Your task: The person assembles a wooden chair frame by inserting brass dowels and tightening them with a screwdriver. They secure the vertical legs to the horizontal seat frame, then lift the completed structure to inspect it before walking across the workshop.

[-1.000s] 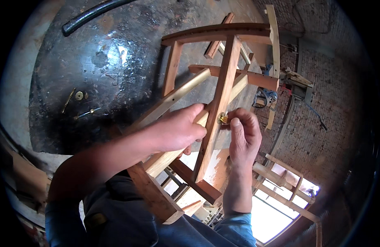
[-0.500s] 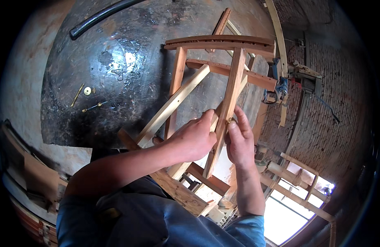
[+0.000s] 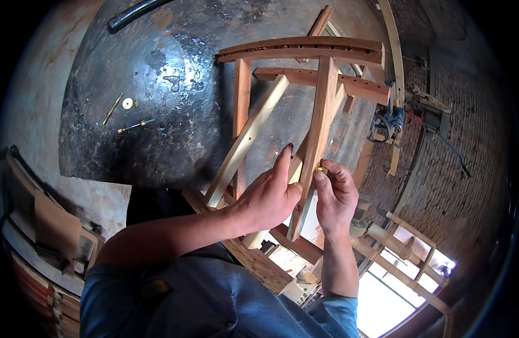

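Observation:
A reddish-brown wooden frame (image 3: 321,107) with curved, hole-drilled rails and paler wooden braces stands in front of me, over the dark tabletop. My right hand (image 3: 337,197) is closed on the right side of the frame's upright bar, pinching a small brass fitting (image 3: 322,169) between thumb and fingertips, close to the wood. On the bar's left side is my left hand (image 3: 268,197). Its index finger stretches upward, apart from the thumb, which lies against the bar's edge; the other fingers are partly hidden.
On the dark, worn tabletop (image 3: 175,135) lie a brass rod (image 3: 113,109), a round brass washer (image 3: 128,103) and a slim metal piece with brass parts (image 3: 135,126). A black tube (image 3: 137,15) lies at the far edge. Beyond the frame, a blue power tool (image 3: 389,123) sits at right.
My left index finger has straightened and lifted off the bar. My right hand has drawn slightly right, showing more of the brass fitting. The whole view has shifted a little.

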The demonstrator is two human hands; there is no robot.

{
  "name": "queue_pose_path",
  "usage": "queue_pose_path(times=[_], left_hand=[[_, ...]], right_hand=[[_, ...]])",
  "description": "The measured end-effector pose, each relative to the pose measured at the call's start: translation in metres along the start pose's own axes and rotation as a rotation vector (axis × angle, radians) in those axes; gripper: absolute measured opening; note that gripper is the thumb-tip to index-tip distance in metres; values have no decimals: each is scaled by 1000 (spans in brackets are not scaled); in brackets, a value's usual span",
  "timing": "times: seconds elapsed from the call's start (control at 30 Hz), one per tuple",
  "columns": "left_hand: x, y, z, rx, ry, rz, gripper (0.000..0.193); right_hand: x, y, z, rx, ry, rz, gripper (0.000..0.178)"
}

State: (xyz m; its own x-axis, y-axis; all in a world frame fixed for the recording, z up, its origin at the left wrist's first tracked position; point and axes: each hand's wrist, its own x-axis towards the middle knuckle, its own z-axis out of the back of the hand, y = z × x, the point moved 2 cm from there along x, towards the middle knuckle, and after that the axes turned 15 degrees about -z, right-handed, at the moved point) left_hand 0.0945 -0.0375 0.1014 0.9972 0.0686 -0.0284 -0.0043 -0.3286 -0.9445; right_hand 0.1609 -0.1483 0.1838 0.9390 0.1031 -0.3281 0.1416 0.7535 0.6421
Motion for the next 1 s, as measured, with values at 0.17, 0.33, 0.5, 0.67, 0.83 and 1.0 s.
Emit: queue_pose_path(times=[0.17,0.33,0.5,0.67,0.83,1.0], left_hand=[[-1,-1,19,-167,25,137,68],[-1,7,28,-270,-44,133,74],[-2,6,33,-510,23,233,61],[-1,5,39,-607,40,202,35],[3,1,56,-373,119,189,46],[6,3,60,-296,154,170,58]], right_hand=[[3,34,-12,-524,-52,302,14],[4,48,-28,-707,-69,450,11],[-1,39,-23,-630,-56,349,17],[-1,34,-25,-361,14,228,18],[3,28,-27,-204,74,192,19],[0,23,-26,-69,69,40,19]])
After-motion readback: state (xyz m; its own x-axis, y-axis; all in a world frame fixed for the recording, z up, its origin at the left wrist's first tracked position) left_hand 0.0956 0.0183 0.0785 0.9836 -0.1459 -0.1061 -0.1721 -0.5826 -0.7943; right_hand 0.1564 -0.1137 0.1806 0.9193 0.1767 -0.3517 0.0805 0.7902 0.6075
